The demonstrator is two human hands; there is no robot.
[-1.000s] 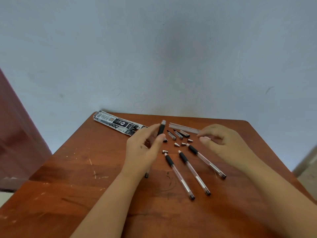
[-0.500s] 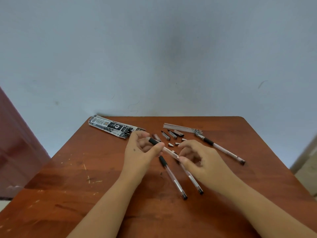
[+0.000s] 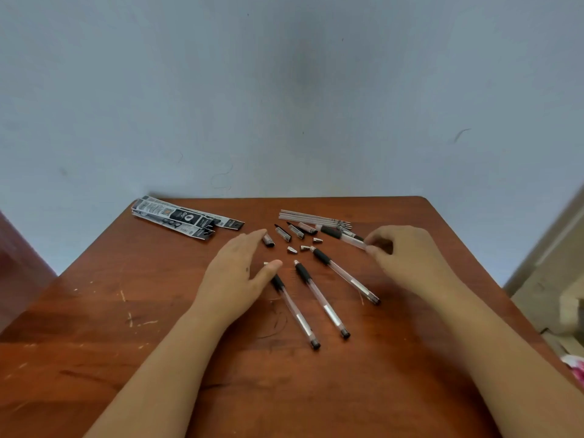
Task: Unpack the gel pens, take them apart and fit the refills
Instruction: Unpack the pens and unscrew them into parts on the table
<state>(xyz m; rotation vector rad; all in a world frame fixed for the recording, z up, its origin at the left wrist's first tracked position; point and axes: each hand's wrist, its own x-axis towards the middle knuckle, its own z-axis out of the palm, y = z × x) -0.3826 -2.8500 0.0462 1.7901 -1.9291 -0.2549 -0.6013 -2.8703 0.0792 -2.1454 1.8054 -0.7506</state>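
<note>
2 bare forearms, no sleeves; left hand [image 3: 235,273], right hand [image 3: 407,257] ungloved.

Three clear pen barrels with black grips [image 3: 321,299] lay fanned on the wooden table, grip ends pointing away from me and black end plugs toward me; the leftmost barrel's grip end sat under my left thumb. A fourth barrel [image 3: 343,235] lay crosswise farther back, its clear end pinched in my right hand [image 3: 407,254], just in front of a row of pale refills [image 3: 313,217] lying side by side. Between them were scattered four caps [image 3: 289,232] and small metal tip cones [image 3: 292,249], and the emptied printed packets [image 3: 183,220] were stacked at the far left.
</note>
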